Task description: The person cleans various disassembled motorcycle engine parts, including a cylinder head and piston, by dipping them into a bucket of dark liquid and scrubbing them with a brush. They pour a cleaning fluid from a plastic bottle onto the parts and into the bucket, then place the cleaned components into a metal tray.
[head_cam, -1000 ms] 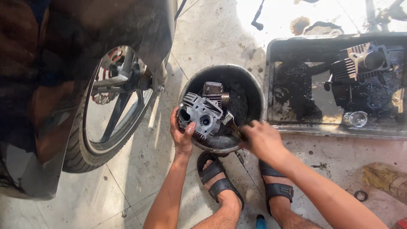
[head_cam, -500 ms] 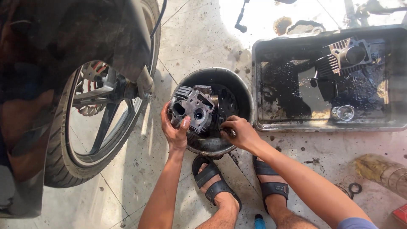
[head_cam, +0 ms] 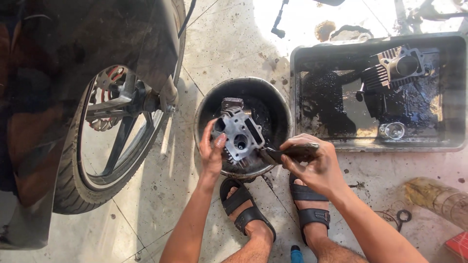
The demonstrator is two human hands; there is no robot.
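Motorcycle: a dark motorcycle with a black tyre and spoked alloy wheel [head_cam: 105,146] fills the left of the frame, its brake disc showing through the spokes.
Tray: a rectangular black metal tray [head_cam: 458,92] sits at upper right, slick with dark oily liquid; a finned grey engine cylinder [head_cam: 397,65] lies in its upper part and a small clear glass cup [head_cam: 393,130] near its lower edge.
Basin: a round, blackened metal basin [head_cam: 273,97] stands at centre on the concrete floor, just left of the tray.
Cylinder head: a grey cast-metal engine cylinder head [head_cam: 239,136] is held over the basin's lower half, tilted, its long axis running from upper left to lower right, its ported face turned up toward the camera.
Feet: two feet in black strapped sandals [head_cam: 243,207] are planted just below the basin at lower centre.
Left hand: the left hand [head_cam: 212,151] is closed on the head's left side, thumb lying across its face.
Right hand: the right hand [head_cam: 314,163] is curled shut around a dark, flat-handled tool [head_cam: 287,153], whose tip meets the head's lower right corner.
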